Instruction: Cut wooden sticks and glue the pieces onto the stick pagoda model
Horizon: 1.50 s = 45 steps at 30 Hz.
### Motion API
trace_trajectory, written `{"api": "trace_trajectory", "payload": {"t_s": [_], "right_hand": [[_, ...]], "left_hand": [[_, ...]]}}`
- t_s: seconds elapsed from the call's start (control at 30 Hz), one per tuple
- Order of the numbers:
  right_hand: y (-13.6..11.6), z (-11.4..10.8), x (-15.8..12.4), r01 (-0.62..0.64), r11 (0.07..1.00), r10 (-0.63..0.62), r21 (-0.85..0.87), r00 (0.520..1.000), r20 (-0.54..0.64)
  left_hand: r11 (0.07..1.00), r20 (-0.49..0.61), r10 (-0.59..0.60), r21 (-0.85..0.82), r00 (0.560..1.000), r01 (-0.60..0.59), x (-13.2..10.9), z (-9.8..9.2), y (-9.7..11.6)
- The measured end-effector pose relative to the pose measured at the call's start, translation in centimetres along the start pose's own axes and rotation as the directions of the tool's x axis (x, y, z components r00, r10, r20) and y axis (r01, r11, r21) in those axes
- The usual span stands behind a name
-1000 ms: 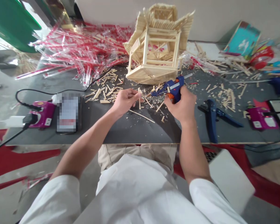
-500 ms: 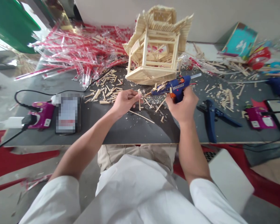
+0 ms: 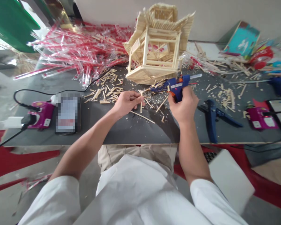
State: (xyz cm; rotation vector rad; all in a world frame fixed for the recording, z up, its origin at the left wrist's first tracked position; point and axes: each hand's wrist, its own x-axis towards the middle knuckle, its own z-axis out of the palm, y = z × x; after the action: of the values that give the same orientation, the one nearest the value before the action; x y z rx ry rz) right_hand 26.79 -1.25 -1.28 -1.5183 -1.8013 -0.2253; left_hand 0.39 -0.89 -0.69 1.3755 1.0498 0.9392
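Note:
Between the thumb and fingers of my left hand [image 3: 129, 102] is a short wooden stick [image 3: 141, 106], held roughly upright over the table. My right hand [image 3: 184, 104] is wrapped round the grip of a blue hot glue gun [image 3: 176, 87], whose nozzle points left and sits close to the top of that stick. A clear glue stick [image 3: 196, 76] juts from the gun's back end. Just behind both hands stands a small pavilion model [image 3: 152, 70] built of wooden sticks. A longer thin stick [image 3: 143, 117] lies on the table below my left hand.
Red-and-clear plastic wrappers [image 3: 89, 50] are heaped at the back left. Cut stick pieces [image 3: 110, 90] lie scattered nearby. A phone [image 3: 67, 114] and a purple power adapter [image 3: 41, 115] sit left; a blue cutter [image 3: 212, 120] lies right, before a second purple adapter [image 3: 259, 118].
The glue gun has tilted and shifted slightly left, bringing its nozzle nearer the top of the short stick. My left hand has barely moved and keeps its pinch.

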Motion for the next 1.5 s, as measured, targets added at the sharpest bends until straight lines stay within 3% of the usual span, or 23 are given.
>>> {"api": "trace_trajectory", "payload": {"t_s": [0.5,1.5], "right_hand": [[-0.18,-0.16,0.13,-0.030,1.000,0.030,-0.002,0.997,0.067],[-0.14,-0.45,0.30,-0.023,1.000,0.023,0.010,0.998,0.063]], "left_hand": [[1.000,-0.013,-0.010,0.013,1.000,0.011,-0.05,0.01,0.08],[1.000,-0.005,-0.016,0.023,1.000,0.016,-0.08,0.15,0.19]]}}
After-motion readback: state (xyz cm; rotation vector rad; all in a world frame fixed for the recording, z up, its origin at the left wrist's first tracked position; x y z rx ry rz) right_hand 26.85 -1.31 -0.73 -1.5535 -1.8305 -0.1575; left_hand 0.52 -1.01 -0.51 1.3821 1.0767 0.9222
